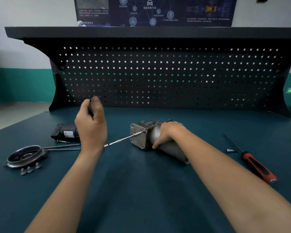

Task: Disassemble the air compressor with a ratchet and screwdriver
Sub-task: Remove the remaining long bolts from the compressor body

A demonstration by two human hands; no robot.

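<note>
Grey cast-metal air compressor (136, 144), likely heavy, slick: right hand (168, 134) fingers clasp its barrel; left hand (91, 126) grips, apparently, chrome ratchet (121, 140) handle.

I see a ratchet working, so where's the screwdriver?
In the head view, the screwdriver lies on the bench's right side, right of the compressor, with a small socket beside its shaft.

Both bare forearms reach forward from the lower edge, well apart. The left hand (91, 126) is raised with its back toward the camera, fingers curled round the ratchet (90, 107) handle. The right hand (168, 133) lies palm-down, fingers and thumb wrapped over the air compressor (139, 138).
</note>
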